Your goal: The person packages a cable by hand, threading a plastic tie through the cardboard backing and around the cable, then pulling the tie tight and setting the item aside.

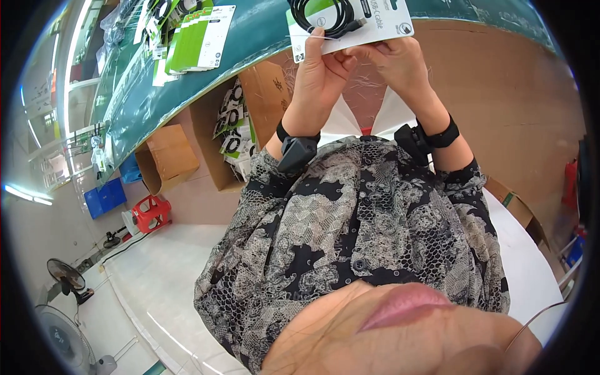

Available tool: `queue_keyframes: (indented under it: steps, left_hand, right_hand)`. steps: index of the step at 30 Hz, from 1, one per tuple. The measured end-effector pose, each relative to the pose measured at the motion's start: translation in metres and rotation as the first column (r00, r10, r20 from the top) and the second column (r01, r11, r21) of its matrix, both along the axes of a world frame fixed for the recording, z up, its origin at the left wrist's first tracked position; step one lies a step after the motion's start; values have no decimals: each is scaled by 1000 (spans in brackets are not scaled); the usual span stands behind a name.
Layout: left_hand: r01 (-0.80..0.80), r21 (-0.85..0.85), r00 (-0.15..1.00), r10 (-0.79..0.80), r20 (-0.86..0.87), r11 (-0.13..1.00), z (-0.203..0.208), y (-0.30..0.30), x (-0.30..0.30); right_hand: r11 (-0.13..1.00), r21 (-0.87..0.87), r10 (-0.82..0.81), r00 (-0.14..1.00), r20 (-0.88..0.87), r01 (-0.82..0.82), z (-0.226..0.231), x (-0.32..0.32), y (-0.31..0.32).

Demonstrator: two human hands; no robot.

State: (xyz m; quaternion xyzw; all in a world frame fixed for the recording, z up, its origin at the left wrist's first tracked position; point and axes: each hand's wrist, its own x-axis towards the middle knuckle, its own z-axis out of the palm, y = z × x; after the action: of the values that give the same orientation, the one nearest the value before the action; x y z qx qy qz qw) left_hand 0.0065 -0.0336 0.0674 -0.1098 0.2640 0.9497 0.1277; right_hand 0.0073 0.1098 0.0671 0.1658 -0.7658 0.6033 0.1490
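A white and green cardboard card (381, 30) with a coiled black cable (342, 22) on its front is held up near the green table's edge. My left hand (322, 78) grips it at the lower left, thumb on the front near the coil. A thin white strand, perhaps a tie, shows by that thumb. My right hand (397, 65) is closed at the card's lower edge, its fingertips pressed together close to the left fingers. Whatever is between those fingertips is hidden.
Fanned green and white cards (199, 40) lie with more carded cables (164, 12) on the green table (134, 103). Below its edge stands a cardboard box (206, 125) holding several carded cables. An open carton (167, 156), a blue bin (105, 199) and a red stool (151, 212) are at left.
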Motion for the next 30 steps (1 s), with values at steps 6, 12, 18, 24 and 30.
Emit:
queue_keyframes:
  steps: [6, 12, 18, 24, 30]
  left_hand:
    - [-188, -329, 925, 54, -376, 925, -17, -13, -22]
    - [-439, -573, 832, 71, -551, 692, -49, -27, -32]
    - [-423, -488, 828, 106, -551, 764, -34, -10, -23]
    - [-445, -577, 820, 52, -570, 686, -23, -7, -13]
    - [-515, -579, 767, 38, -641, 632, -20, 0, -13]
  right_hand:
    - [991, 104, -99, 990, 95, 89, -26, -6, 14]
    - [875, 383, 10, 781, -625, 296, 13, -8, 2]
    - [876, 398, 28, 795, -606, 273, 8, -26, -5]
    - [911, 290, -38, 762, -647, 292, -11, -18, -7]
    - [881, 258, -122, 717, -686, 397, -11, -16, -9]
